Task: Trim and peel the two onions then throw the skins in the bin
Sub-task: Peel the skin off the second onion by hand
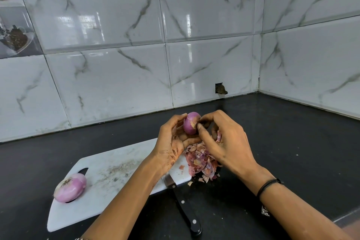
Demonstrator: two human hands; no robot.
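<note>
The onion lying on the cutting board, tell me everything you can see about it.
The onion is pinkish purple and glossy, its dry outer skin apparently already off. It lies on its side at the near left end of the white cutting board, partly over the board's handle hole. Its brownish, fibrous root end faces up and left. Only the board touches it.

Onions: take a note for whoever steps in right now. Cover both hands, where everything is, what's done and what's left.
Left hand cradles the held onion above the cutting board.
Right hand pinches a last bit of skin at that onion's end.
Second onion lies on the board's left end and looks peeled.
Skin pile sits at the board's right end, spilling onto the counter.
Knife lies across the board's near edge.
Left to do: strip that last bit, then bin the skins. No bin is in view.
</note>
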